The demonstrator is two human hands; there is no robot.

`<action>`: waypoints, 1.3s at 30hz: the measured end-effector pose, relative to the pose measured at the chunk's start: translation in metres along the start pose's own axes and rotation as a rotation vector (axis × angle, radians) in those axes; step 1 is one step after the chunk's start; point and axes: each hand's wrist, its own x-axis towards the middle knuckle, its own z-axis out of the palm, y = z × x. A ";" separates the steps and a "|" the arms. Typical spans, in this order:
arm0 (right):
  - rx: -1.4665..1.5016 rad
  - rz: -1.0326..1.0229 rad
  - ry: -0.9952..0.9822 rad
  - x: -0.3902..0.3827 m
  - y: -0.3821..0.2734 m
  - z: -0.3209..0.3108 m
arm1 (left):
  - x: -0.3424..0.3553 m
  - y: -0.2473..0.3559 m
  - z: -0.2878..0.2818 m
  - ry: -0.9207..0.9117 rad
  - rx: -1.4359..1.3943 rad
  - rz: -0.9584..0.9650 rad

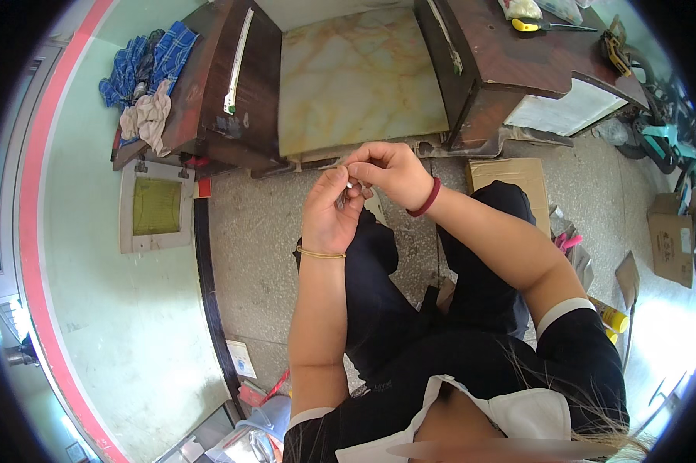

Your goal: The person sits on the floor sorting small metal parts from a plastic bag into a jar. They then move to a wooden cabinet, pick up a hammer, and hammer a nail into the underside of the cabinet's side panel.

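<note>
My left hand (pixel 329 208) and my right hand (pixel 398 176) meet in front of my knees, fingertips almost touching. Both are closed in a pinch around something small, mostly covered by the fingers. Only a tiny whitish bit (pixel 350 185) shows between the fingertips; its kind is too small to tell. Just beyond the hands stands a dark wooden desk frame, its middle bay lined by a marbled yellowish panel (pixel 356 85). A white drawer rail (pixel 238 62) is fixed to the left side of that bay, and another rail (pixel 445 35) to the right side.
A blue plaid cloth (pixel 170 50) lies on the left desktop. On the right desktop is a yellow-handled tool (pixel 527 26). Flattened cardboard (pixel 545 185) lies beside my right knee, and a cardboard box (pixel 670 239) stands far right. A bucket (pixel 271 417) is at the lower left.
</note>
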 end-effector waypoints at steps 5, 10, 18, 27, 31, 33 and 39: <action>-0.089 0.033 0.147 0.001 -0.003 -0.002 | -0.002 0.000 -0.001 -0.029 0.046 -0.064; 0.053 0.017 0.184 0.004 -0.002 -0.006 | -0.005 0.004 -0.005 -0.120 0.145 -0.143; -0.206 -0.015 0.187 0.000 -0.003 -0.004 | -0.011 0.001 0.000 -0.045 0.508 -0.033; -0.315 0.005 0.081 -0.002 -0.007 -0.009 | -0.003 -0.015 -0.008 -0.013 0.835 0.239; -0.309 0.043 -0.011 -0.003 -0.009 -0.013 | -0.003 -0.016 -0.012 -0.005 0.842 0.270; -0.302 0.058 -0.053 -0.005 -0.009 -0.013 | -0.006 -0.014 -0.006 -0.005 0.827 0.295; -0.475 0.107 -0.106 -0.007 -0.008 -0.011 | -0.011 -0.012 -0.001 0.133 1.423 0.442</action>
